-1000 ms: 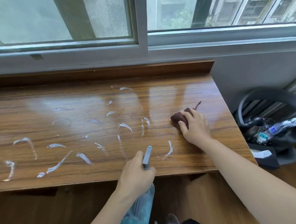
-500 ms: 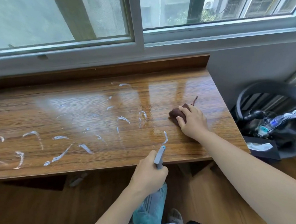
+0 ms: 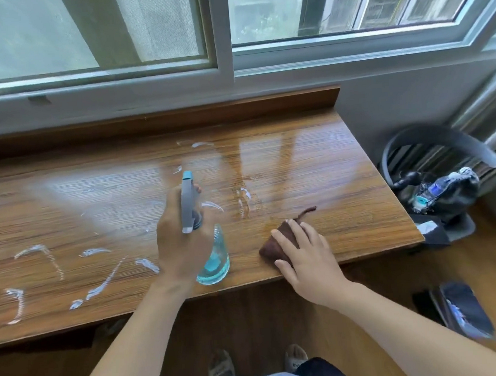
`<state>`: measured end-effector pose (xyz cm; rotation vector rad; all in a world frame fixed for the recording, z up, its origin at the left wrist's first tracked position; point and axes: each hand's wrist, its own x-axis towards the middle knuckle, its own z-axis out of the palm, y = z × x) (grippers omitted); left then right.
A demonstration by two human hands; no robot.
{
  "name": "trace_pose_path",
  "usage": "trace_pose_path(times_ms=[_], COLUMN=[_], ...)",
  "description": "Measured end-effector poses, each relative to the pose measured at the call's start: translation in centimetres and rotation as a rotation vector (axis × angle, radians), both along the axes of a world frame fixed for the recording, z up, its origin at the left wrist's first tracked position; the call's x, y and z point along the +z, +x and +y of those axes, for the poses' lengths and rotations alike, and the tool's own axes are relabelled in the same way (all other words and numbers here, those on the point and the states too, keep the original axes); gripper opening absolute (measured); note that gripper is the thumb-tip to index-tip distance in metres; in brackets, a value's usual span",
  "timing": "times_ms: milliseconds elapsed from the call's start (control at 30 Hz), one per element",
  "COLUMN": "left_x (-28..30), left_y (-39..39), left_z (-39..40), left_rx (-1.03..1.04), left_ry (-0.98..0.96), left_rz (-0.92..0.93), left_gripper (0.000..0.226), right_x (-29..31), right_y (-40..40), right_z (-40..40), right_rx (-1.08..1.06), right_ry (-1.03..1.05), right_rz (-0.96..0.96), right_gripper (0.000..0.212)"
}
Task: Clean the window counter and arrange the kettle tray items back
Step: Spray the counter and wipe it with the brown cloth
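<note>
Left hand (image 3: 180, 244) grips spray bottle (image 3: 213, 256) round the neck, fingers curled under the grey trigger head, nozzle aimed toward the counter's back edge. Bottle sits over the counter (image 3: 67, 199) near its front edge, approx. mid-width; whether base touches wood can't be told. Right hand (image 3: 306, 257) lies flat, fingers spread and pressing on brown cloth (image 3: 281, 235), close to the front-right corner, cloth's loop pointing toward the back.

Condition: white smears (image 3: 101, 284) run across the left and centre of the counter, down to the front edge. Wet sheen shows right of centre. No kettle or tray in view.

Step judged: spraying ahead of the wipe; cleaning approx. early stage, most marks not yet dealt with.

Recommendations:
- Aim nozzle low at the smears, w/ short pulls, to avoid misting the window (image 3: 144, 34).
- Work cloth from wet patch toward the left end, overlapping strokes, firm flat pressure.
- Keep bottle clear of the front edge; risk of tipping off.
- Mind runoff over the right edge onto items (image 3: 444, 193) on the floor.
</note>
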<state>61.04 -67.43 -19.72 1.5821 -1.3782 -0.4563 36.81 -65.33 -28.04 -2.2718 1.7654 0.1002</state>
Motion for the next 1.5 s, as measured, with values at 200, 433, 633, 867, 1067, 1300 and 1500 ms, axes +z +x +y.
trace_pose_path(times_ms=[200,433,633,867,1067,1300,1500], left_x=[-2.7,-3.5,-3.7,-3.7,-3.3,-3.8,-4.6], left_y=[2.1,2.1,2.0,1.8,1.8,2.4,3.0], left_z=[-1.4,-1.7,-1.3,-1.1,-1.0,-1.0,-1.6], left_rx=[0.017,0.004,0.018,0.048,0.041,0.012,-0.045], left_ry=[-0.119,-0.141,-0.188,-0.168,-0.155,-0.159,-0.156], left_rz=[-0.017,-0.077,-0.108,-0.093,-0.088,-0.128,-0.135], left_gripper=[0.051,0.044,0.043,0.042,0.040,0.040,0.040], right_x=[-0.9,-1.0,-1.0,-1.2,-0.8,-0.4,-0.8], right_y=[-1.7,1.2,-0.6,0.5,4.8,3.4,3.1], right_z=[-11.0,-8.2,1.5,-8.6,-14.1,-4.8,0.9], right_rx=[-0.288,-0.242,0.064,-0.215,-0.298,0.024,0.008], right_ry=[-0.054,-0.110,-0.049,-0.088,0.018,-0.041,-0.012], right_rz=[-0.011,-0.020,0.014,-0.032,-0.034,-0.023,0.044], right_gripper=[0.060,0.048,0.052,0.051,0.059,0.058,0.063])
